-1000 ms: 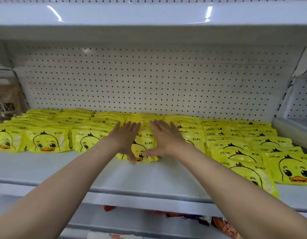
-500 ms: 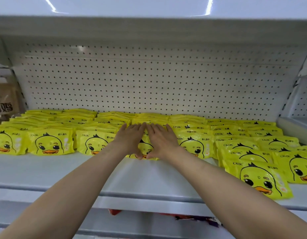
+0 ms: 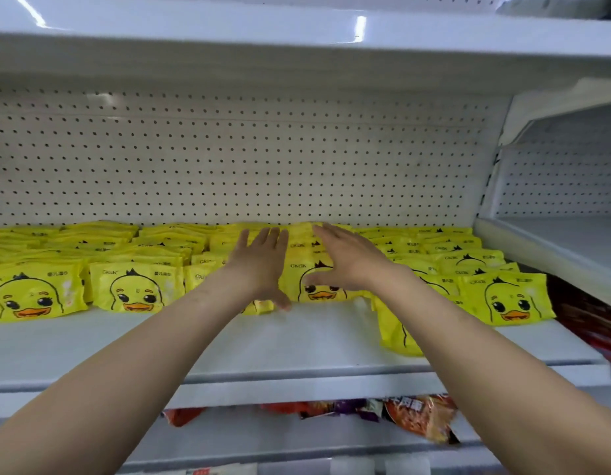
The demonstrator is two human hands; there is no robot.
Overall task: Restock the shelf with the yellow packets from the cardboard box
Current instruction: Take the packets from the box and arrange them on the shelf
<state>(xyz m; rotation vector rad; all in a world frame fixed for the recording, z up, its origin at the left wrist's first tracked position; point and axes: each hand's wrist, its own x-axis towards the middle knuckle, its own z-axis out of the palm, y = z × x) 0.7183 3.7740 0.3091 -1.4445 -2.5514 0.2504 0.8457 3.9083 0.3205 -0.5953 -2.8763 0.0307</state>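
Rows of yellow packets with a duck face cover the white shelf (image 3: 297, 341) from left to right. Both my arms reach over the shelf's front edge to the middle row. My left hand (image 3: 263, 265) lies flat with straight fingers on the left side of that row. My right hand (image 3: 348, 260) lies with spread fingers on its right side, thumb across the front packet (image 3: 318, 289). Between the two hands the front packet's duck face shows. One packet (image 3: 396, 334) at the right sits further forward, partly hidden by my right forearm. The cardboard box is out of view.
A white pegboard back wall (image 3: 246, 166) rises behind the packets and another shelf (image 3: 297, 39) hangs above. A neighbouring shelf bay (image 3: 564, 241) stands at the right. Orange and red snack bags (image 3: 420, 416) lie on the shelf below.
My hands have slid further back along the middle row and spread apart, uncovering the front packet's duck face. The view has shifted left and down.
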